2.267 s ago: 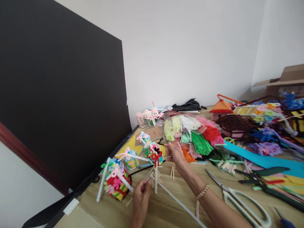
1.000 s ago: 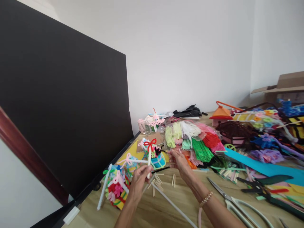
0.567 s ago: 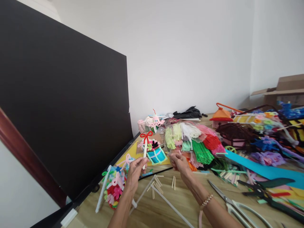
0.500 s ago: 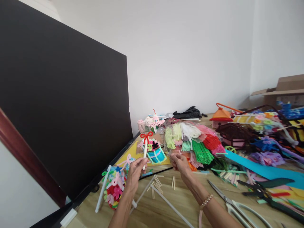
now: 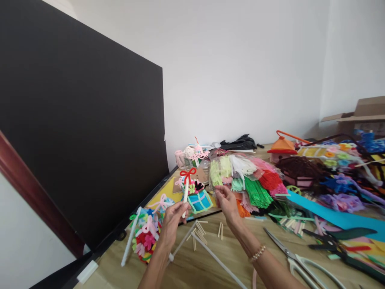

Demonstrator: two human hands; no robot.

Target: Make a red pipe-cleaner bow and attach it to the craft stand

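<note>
My left hand (image 5: 173,216) pinches the lower end of a white fuzzy stick (image 5: 185,196), held upright over the table. A red pipe-cleaner bow (image 5: 188,175) sits at the top of the stick. Directly behind it is a small blue basket (image 5: 199,201) with pale green edging and pipe-cleaner flowers. To the right, my right hand (image 5: 227,204) hovers in front of the bagged pipe cleaners, its fingers curled and the tips together. Whatever those fingertips may hold is too small to make out.
Short wooden sticks (image 5: 201,233) and white rods (image 5: 215,257) lie between my forearms. A colourful flower bundle (image 5: 147,241) is at left. Pipe-cleaner bundles (image 5: 255,192), scissors (image 5: 290,255) and black-handled pliers (image 5: 331,243) lie at right. A black panel (image 5: 90,120) stands along the left side.
My right hand has lifted slightly and its fingers have shifted. My left hand still holds the stick with the red bow. The whole view has moved a little.
</note>
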